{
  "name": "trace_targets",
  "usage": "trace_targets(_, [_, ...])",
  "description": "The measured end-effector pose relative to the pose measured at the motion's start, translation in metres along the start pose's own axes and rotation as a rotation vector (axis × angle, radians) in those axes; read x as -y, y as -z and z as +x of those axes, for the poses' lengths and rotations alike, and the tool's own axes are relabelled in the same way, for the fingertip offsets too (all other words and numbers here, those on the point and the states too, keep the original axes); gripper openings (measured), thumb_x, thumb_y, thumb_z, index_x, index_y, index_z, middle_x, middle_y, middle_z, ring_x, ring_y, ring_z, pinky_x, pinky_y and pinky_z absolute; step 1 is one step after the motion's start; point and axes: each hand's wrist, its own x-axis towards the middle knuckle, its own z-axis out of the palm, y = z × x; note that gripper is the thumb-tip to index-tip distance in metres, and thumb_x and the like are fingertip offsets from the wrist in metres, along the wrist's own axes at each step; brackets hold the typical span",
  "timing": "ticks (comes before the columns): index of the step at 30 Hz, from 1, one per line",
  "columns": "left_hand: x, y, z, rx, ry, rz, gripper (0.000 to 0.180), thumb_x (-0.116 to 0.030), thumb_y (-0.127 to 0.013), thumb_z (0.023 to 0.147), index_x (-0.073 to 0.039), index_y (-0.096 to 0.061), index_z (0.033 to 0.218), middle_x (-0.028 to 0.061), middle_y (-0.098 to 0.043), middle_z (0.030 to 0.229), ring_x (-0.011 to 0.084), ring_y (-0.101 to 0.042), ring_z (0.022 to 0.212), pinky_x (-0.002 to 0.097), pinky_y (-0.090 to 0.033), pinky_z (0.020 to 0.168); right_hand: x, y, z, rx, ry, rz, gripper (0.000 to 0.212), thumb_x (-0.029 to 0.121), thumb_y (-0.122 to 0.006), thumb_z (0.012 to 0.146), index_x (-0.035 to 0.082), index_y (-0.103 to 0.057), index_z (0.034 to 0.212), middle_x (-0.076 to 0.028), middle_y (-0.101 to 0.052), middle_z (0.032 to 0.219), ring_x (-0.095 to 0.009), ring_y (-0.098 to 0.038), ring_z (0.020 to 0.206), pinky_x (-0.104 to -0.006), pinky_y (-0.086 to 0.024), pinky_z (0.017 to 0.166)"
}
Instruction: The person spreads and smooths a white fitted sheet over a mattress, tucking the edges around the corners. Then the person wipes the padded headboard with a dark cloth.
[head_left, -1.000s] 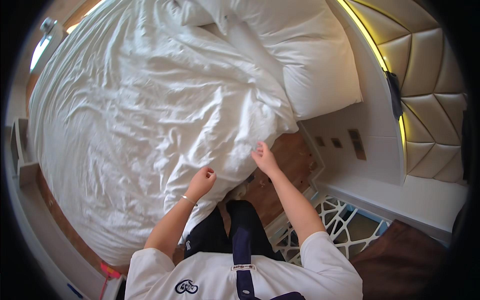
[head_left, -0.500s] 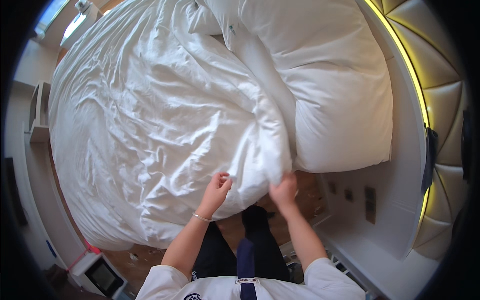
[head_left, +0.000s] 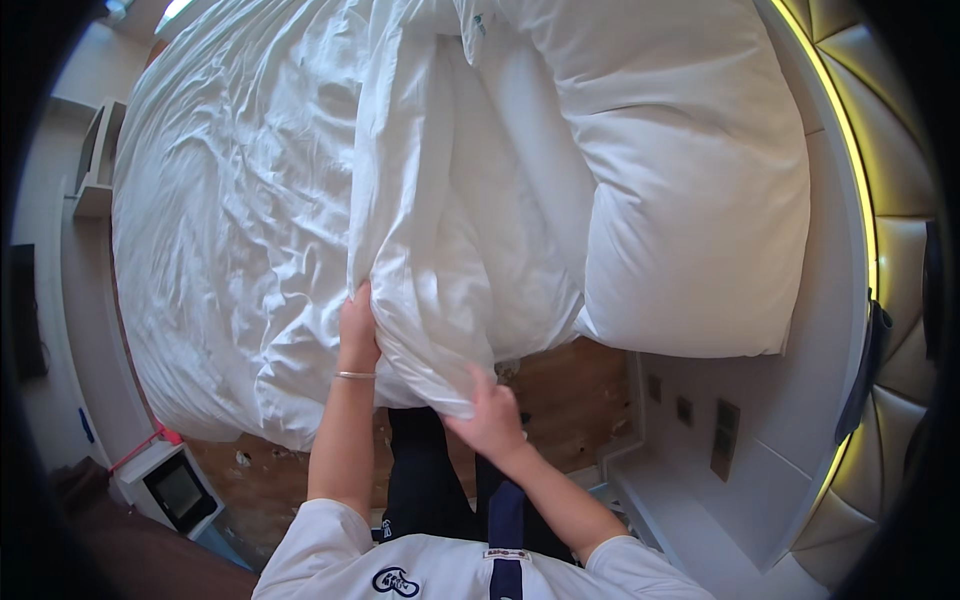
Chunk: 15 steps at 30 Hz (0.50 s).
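Note:
A rumpled white duvet [head_left: 240, 220] covers most of the bed, and its upper part is folded back toward the left. My left hand [head_left: 359, 328], with a bracelet on the wrist, grips the folded edge of the duvet. My right hand [head_left: 490, 412] is closed on the duvet's near corner, low at the bedside. Between the fold and the pillows, a white sheet [head_left: 520, 260] lies exposed. To the right of it rests a large plump white pillow [head_left: 700, 230]. Some of my left fingers are hidden in the cloth.
A padded headboard [head_left: 900, 260] with a yellow light strip runs along the right, a dark cloth [head_left: 865, 375] hanging on it. Wall sockets [head_left: 725, 440] sit low beside the wooden floor [head_left: 570, 400]. At the lower left stands a white box-like unit [head_left: 170, 490] with a dark screen.
Both hands have moved left, drawing the duvet's edge away from the pillow and folding it back. More sheet shows now. The view has shifted slightly.

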Motion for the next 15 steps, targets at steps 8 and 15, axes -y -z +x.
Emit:
trace_targets(8, [0.019,-0.006,0.023,0.112,0.142,-0.275,0.043,-0.032,-0.039,0.100,0.000,-0.051,0.127,0.0115,-0.062,0.118,0.0260,-0.061,0.105,0.0394,-0.050,0.091,-0.037,0.034,-0.008,0.106,-0.083,-0.046,0.035,0.020,-0.072,0.067,0.004,-0.060,0.096,-0.016,-0.063,0.090,-0.035,-0.062,0.083,-0.0420,-0.049,0.080])
trace_targets(15, [0.068,-0.020,-0.046,0.019,-0.502,0.408,0.016,-0.008,-0.047,0.095,-0.002,-0.050,0.110,0.0013,-0.050,0.085,0.0101,-0.049,0.076,0.0247,-0.043,0.069,-0.049,0.071,-0.003,-0.201,-0.342,0.873,0.016,0.002,-0.065,0.075,0.006,-0.052,0.084,0.001,-0.054,0.079,-0.007,-0.049,0.074,-0.0238,-0.044,0.068])
